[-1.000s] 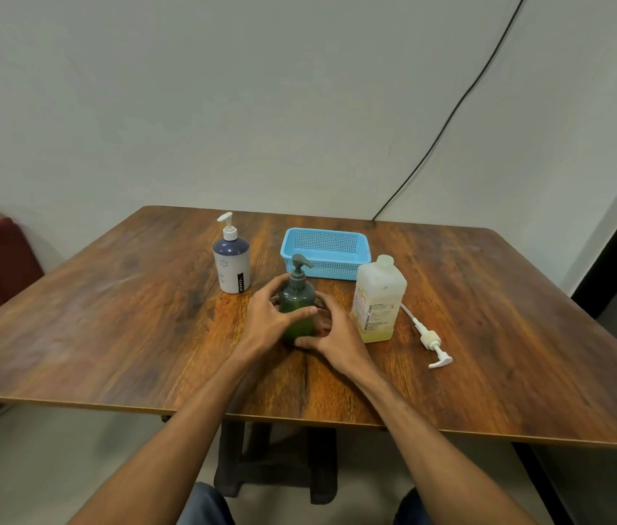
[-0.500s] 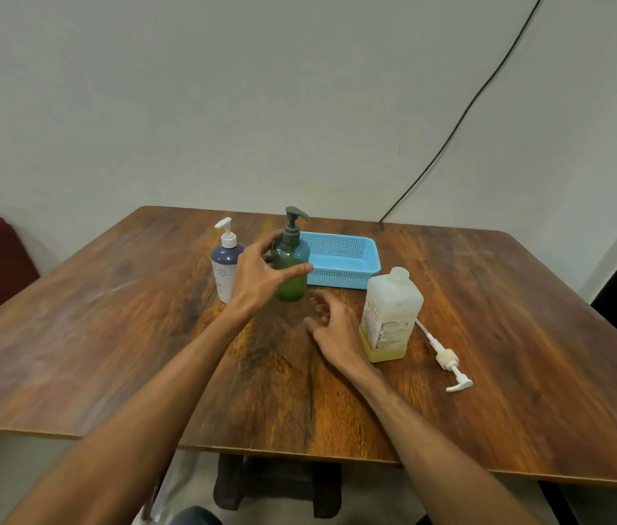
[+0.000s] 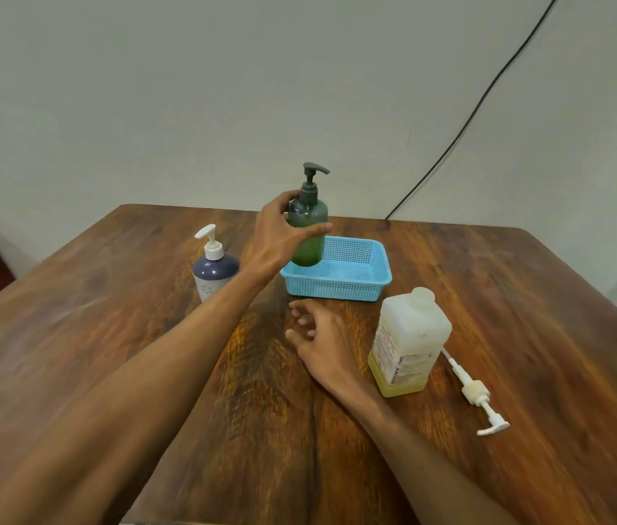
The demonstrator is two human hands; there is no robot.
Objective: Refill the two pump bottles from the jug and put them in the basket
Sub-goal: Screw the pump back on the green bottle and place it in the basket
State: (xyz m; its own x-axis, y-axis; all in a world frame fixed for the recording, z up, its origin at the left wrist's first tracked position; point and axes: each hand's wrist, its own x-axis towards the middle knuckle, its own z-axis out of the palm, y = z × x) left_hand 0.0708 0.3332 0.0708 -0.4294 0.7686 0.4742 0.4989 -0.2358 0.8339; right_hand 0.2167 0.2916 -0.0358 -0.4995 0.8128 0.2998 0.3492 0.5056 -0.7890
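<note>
While my left hand [image 3: 280,236] wraps thumb and fingers round its body, the green pump bottle [image 3: 309,229] hangs upright, clear of the table [image 3: 526,335], over the left end of the basket [image 3: 341,288]. Whether its base has met the basket floor I cannot tell.
- Fittings: dark pump head screwed on, spout to the right.
- Contents: yellowish-green liquid showing in the lower body.
- Status, as I judge it: refilled; placement under way, not finished.

Basket: blue, mesh-walled, on the table toward the middle of its far edge.

Second pump bottle [image 3: 214,267]: navy shoulder, white body, white pump fitted. It stands on the table just left of the basket, partly behind my left forearm, and neither hand touches it.
- Contents: opaque, so the level cannot be read.
- Status: not yet in the basket; refill undetermined.

Jug [image 3: 409,342]: pale and square-shouldered, neck open, nearer to me than the basket and off its right corner. A low band of yellow liquid sits at its bottom.

Loose pump [image 3: 477,395]: white, lying flat just right of the jug, toward the table's right edge.

Right hand [image 3: 322,335]: low over the table between the basket and the near edge, just left of the jug. Fingers are loosely curled, gripping nothing.

Remaining, by my estimate: set the green bottle down, settle the second bottle's refill, basket it.
</note>
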